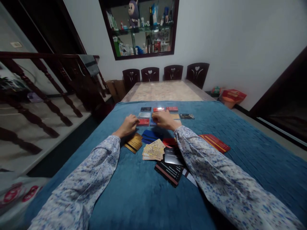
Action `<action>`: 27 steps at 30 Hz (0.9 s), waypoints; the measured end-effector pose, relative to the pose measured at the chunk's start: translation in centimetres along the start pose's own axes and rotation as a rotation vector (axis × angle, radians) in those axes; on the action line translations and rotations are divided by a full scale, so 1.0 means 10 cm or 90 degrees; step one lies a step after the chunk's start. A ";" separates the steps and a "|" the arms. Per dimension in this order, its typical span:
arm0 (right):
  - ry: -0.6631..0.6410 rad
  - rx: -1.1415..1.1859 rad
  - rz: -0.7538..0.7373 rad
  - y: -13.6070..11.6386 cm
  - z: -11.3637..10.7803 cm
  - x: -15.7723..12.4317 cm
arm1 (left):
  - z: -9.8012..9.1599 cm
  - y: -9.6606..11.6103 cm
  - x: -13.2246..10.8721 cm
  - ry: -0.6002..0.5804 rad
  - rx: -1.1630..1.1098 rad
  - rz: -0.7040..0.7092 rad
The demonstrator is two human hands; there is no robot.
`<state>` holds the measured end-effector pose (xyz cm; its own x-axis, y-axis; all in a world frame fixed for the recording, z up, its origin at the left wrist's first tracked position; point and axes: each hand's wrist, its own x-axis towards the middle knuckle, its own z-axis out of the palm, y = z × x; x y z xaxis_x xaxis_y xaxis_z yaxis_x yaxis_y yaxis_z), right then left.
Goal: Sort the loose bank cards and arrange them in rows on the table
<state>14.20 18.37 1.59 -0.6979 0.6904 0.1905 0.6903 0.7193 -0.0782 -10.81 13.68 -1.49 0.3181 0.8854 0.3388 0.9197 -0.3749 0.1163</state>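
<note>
My left hand (129, 124) is closed, its curled fingertips at the left edge of a red card (144, 122). To its right, my right hand (165, 119) has bent fingers pressed together over a blue card (152, 122), which it partly covers. Whatever either hand pinches is hidden. Around them lie rows of cards: a dark one (145, 109), a grey-white one (144, 115), a red one (172, 109) and a black one (187, 116). Nearer to me are fanned gold cards (134, 143), blue cards (151, 136), cream cards (153, 150) and black cards (169, 172).
A blue cloth (124, 188) covers the near table; the bare stone-patterned tabletop (165, 91) shows beyond. Red-and-gold cards (215, 142) lie to the right. Dark chairs (174, 72) stand at the far end, a wooden railing (43, 88) at left, and a red bag (232, 95) on the floor.
</note>
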 end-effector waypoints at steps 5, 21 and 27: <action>0.016 0.001 -0.010 -0.13 0.10 -0.06 | -0.03 0.00 -0.28 0.019 -0.017 -0.007; -0.007 0.025 -0.059 -0.55 0.17 -0.29 | -0.10 -0.10 -0.98 0.054 -0.044 -0.024; -0.036 0.019 -0.086 -0.76 0.19 -0.36 | -0.14 -0.06 -1.07 0.029 -0.081 -0.013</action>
<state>11.08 10.56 -0.40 -0.7945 0.5897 0.1453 0.5839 0.8075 -0.0844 -15.12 4.06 -3.89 0.2860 0.8807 0.3775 0.8883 -0.3915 0.2402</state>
